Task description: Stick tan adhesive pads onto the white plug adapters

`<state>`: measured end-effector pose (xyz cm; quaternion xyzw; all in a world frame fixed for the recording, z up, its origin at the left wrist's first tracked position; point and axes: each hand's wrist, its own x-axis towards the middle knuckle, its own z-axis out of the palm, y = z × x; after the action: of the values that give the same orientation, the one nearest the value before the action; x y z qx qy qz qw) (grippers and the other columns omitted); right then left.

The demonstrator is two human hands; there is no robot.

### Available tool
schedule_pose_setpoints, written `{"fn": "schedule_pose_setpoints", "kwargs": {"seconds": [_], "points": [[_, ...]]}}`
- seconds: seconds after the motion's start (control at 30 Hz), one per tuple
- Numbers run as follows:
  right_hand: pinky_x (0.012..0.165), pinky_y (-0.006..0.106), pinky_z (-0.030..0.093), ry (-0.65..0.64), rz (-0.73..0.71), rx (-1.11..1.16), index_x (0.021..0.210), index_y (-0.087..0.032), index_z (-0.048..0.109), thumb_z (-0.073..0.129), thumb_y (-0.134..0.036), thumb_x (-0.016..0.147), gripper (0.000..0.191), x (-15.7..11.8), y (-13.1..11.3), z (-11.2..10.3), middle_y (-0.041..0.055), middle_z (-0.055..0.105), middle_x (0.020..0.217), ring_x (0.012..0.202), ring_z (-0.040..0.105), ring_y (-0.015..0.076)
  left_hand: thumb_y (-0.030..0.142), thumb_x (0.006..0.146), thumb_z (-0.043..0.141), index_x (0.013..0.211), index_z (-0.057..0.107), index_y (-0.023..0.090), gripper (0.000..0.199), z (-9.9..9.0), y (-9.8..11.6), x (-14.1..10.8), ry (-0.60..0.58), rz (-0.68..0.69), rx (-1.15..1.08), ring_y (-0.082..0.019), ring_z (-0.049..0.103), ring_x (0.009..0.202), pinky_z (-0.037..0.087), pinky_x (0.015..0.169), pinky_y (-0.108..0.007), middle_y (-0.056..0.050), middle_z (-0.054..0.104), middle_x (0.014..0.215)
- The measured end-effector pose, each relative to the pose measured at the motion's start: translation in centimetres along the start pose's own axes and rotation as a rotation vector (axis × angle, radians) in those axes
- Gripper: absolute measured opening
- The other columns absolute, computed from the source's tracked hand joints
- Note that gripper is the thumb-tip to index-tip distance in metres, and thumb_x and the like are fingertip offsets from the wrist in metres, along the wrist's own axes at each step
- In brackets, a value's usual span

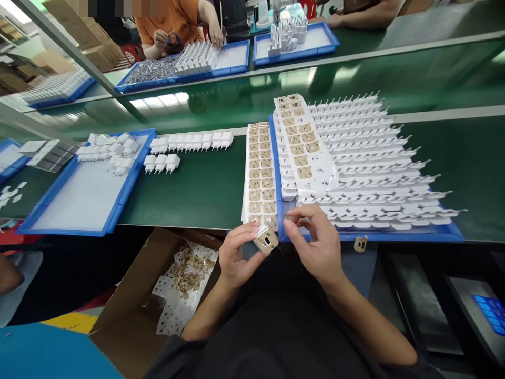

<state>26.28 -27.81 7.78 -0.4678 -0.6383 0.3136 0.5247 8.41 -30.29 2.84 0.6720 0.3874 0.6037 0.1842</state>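
My left hand is closed around a white plug charger, whose end face is turned up towards me. A tan sticker with dark port cut-outs covers that face. Just right of it, my right hand is apart from the charger, thumb and forefinger pinched together. Whatever lies between those fingertips is too small to make out. Beyond my hands lies a sheet of tan stickers on the bench. A second, partly used sticker sheet rests on the rows of white chargers in a blue tray.
Left on the green bench stand short rows of chargers and a blue tray with loose chargers. A cardboard box below holds tan scraps. One tan sticker hangs at the right tray's front edge. Co-workers sit opposite.
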Motion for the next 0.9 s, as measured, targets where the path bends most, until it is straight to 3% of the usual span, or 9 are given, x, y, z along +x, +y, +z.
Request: {"fn": "schedule_pose_setpoints", "kwargs": {"seconds": [0.17, 0.37, 0.57, 0.73, 0.83, 0.9], "points": [[0.082, 0.031, 0.055, -0.229, 0.171, 0.370, 0.104, -0.025, 0.065, 0.062, -0.027, 0.094, 0.011, -0.6, -0.2, 0.4, 0.0052, 0.064, 0.106, 0.103, 0.063, 0.0197, 0.010, 0.078, 0.079, 0.121, 0.059, 0.024, 0.049, 0.6, -0.1, -0.2, 0.003, 0.062, -0.003, -0.025, 0.068, 0.114, 0.058, 0.100, -0.046, -0.006, 0.068, 0.112], [0.085, 0.031, 0.053, -0.196, 0.253, 0.543, 0.093, -0.025, 0.066, 0.064, -0.027, 0.091, 0.003, -0.9, -0.4, 1.1, 0.0042, 0.065, 0.102, 0.107, 0.062, 0.0201, 0.012, 0.080, 0.078, 0.112, 0.056, 0.026, 0.041, 1.2, 0.2, 0.2, 0.015, 0.168, 0.126, -0.022, 0.072, 0.105, 0.060, 0.097, -0.051, -0.001, 0.066, 0.107], [0.082, 0.030, 0.054, -0.160, 0.276, 0.583, 0.087, -0.024, 0.067, 0.066, -0.025, 0.088, 0.002, -0.8, -0.3, 1.0, 0.0036, 0.067, 0.098, 0.101, 0.064, 0.0191, 0.013, 0.081, 0.076, 0.110, 0.057, 0.026, 0.037, 1.3, 0.5, 0.4, 0.007, 0.243, 0.182, -0.021, 0.073, 0.103, 0.063, 0.095, -0.050, 0.000, 0.067, 0.104], [0.088, 0.032, 0.054, -0.223, 0.271, 0.585, 0.091, -0.024, 0.071, 0.061, -0.020, 0.088, 0.011, -0.8, 0.2, 0.4, 0.0036, 0.070, 0.104, 0.105, 0.065, 0.0192, 0.014, 0.082, 0.076, 0.117, 0.057, 0.026, 0.042, 1.1, 0.4, 0.1, 0.024, 0.180, 0.123, -0.021, 0.072, 0.104, 0.062, 0.095, -0.048, -0.002, 0.068, 0.107], [0.088, 0.034, 0.054, -0.267, 0.203, 0.463, 0.100, -0.025, 0.070, 0.063, -0.021, 0.091, 0.013, -0.5, 0.3, -0.1, 0.0036, 0.070, 0.104, 0.102, 0.066, 0.0195, 0.013, 0.079, 0.078, 0.119, 0.058, 0.025, 0.047, 1.1, 0.5, 0.1, 0.023, 0.161, 0.059, -0.022, 0.072, 0.105, 0.062, 0.096, -0.045, -0.004, 0.068, 0.108], [0.089, 0.037, 0.053, -0.257, 0.075, 0.326, 0.101, -0.026, 0.068, 0.063, -0.022, 0.093, 0.011, -0.2, 0.1, -0.5, 0.0040, 0.071, 0.102, 0.099, 0.066, 0.0203, 0.013, 0.078, 0.079, 0.120, 0.058, 0.025, 0.049, 1.1, 0.6, 0.0, 0.023, 0.140, 0.037, -0.023, 0.071, 0.107, 0.062, 0.095, -0.044, -0.005, 0.068, 0.109]]}}
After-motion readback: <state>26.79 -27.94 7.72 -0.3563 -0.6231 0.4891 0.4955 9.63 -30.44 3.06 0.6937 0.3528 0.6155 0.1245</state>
